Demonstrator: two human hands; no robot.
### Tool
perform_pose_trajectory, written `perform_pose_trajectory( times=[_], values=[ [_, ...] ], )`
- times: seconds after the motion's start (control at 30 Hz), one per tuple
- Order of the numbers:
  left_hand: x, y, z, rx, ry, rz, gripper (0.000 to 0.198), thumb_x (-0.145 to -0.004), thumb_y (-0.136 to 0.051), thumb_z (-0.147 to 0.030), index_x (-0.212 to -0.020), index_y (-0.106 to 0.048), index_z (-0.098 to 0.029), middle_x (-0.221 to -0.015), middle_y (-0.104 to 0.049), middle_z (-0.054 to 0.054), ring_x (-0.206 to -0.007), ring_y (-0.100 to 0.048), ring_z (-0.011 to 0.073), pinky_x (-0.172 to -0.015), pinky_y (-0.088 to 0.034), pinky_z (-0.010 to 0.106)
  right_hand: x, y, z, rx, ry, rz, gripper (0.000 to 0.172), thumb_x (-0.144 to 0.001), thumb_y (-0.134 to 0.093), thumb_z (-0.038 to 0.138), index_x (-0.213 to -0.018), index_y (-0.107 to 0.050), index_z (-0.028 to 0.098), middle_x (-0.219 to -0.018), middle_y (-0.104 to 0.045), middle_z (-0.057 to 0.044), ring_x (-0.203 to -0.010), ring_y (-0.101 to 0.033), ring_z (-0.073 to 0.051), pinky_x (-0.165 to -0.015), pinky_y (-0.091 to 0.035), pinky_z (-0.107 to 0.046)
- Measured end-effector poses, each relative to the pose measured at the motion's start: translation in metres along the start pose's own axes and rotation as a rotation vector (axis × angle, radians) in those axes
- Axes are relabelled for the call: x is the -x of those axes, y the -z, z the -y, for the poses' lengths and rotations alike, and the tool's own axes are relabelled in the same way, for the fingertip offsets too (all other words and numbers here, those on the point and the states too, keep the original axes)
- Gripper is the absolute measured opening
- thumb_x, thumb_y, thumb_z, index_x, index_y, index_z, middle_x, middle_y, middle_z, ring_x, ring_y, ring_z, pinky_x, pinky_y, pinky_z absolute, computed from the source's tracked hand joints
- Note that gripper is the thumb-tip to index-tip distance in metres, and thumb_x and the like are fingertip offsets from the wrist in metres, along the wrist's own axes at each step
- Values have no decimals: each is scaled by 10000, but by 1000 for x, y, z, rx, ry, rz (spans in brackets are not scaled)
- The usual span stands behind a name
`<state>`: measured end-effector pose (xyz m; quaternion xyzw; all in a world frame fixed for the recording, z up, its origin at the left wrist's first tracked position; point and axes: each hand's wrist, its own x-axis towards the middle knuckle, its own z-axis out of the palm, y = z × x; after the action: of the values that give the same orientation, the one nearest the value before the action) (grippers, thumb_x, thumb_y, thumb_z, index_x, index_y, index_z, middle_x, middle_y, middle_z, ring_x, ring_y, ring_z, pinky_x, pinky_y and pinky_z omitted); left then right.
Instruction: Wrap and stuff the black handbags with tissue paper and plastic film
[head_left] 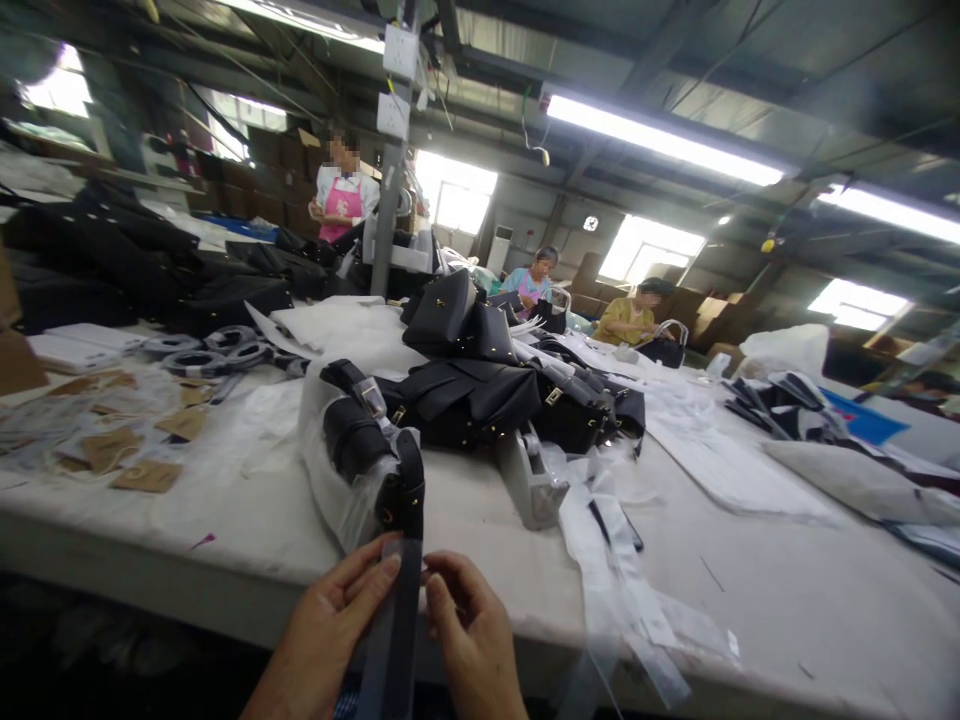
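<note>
A black handbag strap (405,625) runs from the bag at the table's front edge down toward me, with a clear plastic strip (377,650) along it. My left hand (337,620) pinches the strap and the plastic between thumb and fingers. Close against the strap's right edge, my right hand (472,625) has its fingers curled and thumb drawn in; whatever lies between its fingertips is too small to make out. The black handbag (356,440), partly in white wrapping, lies just beyond my hands. Its metal clasp (370,397) faces up under clear film.
More black bags (465,400) are piled behind. A grey tape dispenser (532,490) stands to the right, near loose clear strips (622,570). Brown tags (146,475) lie left on the white table (247,520). A metal post (390,200) rises behind; several people work farther back.
</note>
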<state>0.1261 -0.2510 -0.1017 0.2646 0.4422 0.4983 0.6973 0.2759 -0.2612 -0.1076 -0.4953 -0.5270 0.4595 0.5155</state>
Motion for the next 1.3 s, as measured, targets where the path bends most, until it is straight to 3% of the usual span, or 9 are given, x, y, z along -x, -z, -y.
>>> perform_pose_trajectory(
  times=[0.1,0.27,0.4,0.5,0.63,0.8,1.03,1.17,1.3],
  values=[
    [-1,-7,2,0,-44,-12,774,-679,-907,-527,-1316,-633,-183,-1058,-808,74,-1000,-760,256,-832,-611,263,1,5,-3,3,-9,86,391,-856,-723,524,-1035,-780,182,-945,-775,-85,-876,-701,-244,-778,-529,-310],
    [5,-6,4,-26,-101,-22,751,-663,-896,-584,-1265,-673,-195,-1132,-789,82,-1116,-716,256,-948,-574,288,-19,6,6,23,-36,114,411,-789,-771,535,-889,-810,138,-828,-782,-101,-774,-687,-238,-703,-512,-307],
    [10,-1,3,-130,-141,-136,754,-585,-882,-683,-1141,-721,-200,-1122,-785,99,-1098,-718,288,-837,-597,300,-34,4,15,-39,-17,142,389,-771,-795,509,-878,-822,136,-751,-749,-70,-703,-630,-187,-638,-486,-259],
    [7,-4,-2,-249,-227,-158,709,-547,-868,-721,-995,-766,-181,-1062,-795,101,-1058,-723,306,-826,-591,306,-37,5,23,-74,-14,197,403,-753,-816,525,-898,-830,150,-727,-727,-48,-684,-611,-170,-568,-452,-222],
    [-1,-10,-8,-260,-221,-124,690,-588,-846,-714,-1033,-784,-190,-984,-808,79,-1001,-739,309,-848,-588,333,-41,10,33,-210,-115,293,479,-796,-756,608,-944,-828,158,-779,-732,-53,-706,-645,-168,-589,-475,-223],
    [-6,-13,-12,-315,-278,-249,563,-662,-825,-666,-951,-801,-184,-935,-811,59,-936,-739,279,-827,-564,294,-60,13,37,-157,-145,312,419,-760,-802,559,-860,-835,153,-717,-715,-48,-643,-601,-139,-517,-437,-189],
    [6,-2,-28,-276,-285,-316,492,-761,-783,-626,-990,-772,-191,-817,-792,28,-762,-730,216,-610,-521,212,-66,-15,33,-166,-231,440,440,-738,-801,562,-808,-826,128,-644,-683,-51,-586,-579,-138,-476,-455,-200],
    [16,8,-24,-154,-307,-370,472,-769,-802,-587,-1016,-753,-188,-865,-790,34,-797,-731,214,-643,-538,219,-60,-36,26,-100,-178,404,467,-775,-764,566,-879,-829,116,-712,-727,-81,-574,-574,-139,-468,-439,-213],
    [22,11,-18,-81,-313,-368,425,-799,-790,-550,-1016,-741,-186,-920,-790,50,-836,-737,225,-715,-566,263,-60,-42,29,-83,-184,428,487,-760,-771,584,-858,-821,110,-716,-720,-81,-594,-593,-153,-473,-460,-221]
  ],
)
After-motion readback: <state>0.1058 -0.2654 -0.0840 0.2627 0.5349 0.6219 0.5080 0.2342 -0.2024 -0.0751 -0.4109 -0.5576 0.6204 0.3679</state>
